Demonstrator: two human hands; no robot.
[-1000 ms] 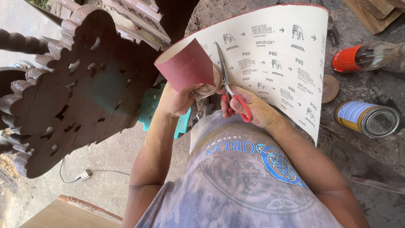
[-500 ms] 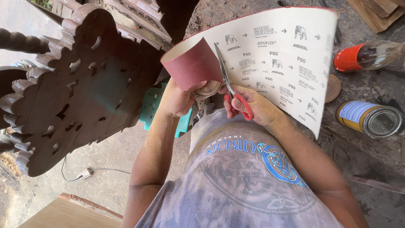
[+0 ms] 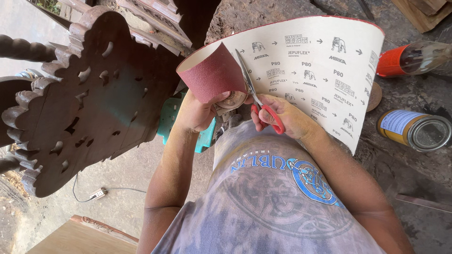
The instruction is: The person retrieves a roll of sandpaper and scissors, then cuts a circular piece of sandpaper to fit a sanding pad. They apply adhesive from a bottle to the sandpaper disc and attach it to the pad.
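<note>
A wide sheet of sandpaper [image 3: 325,70], red on the grit side and pale with printed marks on the back, curves up in front of me. My right hand [image 3: 287,115] grips red-handled scissors [image 3: 256,99] whose blades stand in a cut in the sheet. To the left of the cut, my left hand [image 3: 200,113] pinches the lower edge of the partly cut strip [image 3: 212,75], which curls over and shows its red side. A round disc sits under my left fingers.
A dark carved wooden chair back [image 3: 89,108] fills the left. A teal stool [image 3: 172,120] stands below the hands. On the right lie an orange-capped bottle [image 3: 409,59] and a tin can [image 3: 414,129]. A cable and plug [image 3: 96,193] lie on the floor.
The scissors have worked a little further up into the sheet, and the cut strip curls over more. The view has shifted slightly.
</note>
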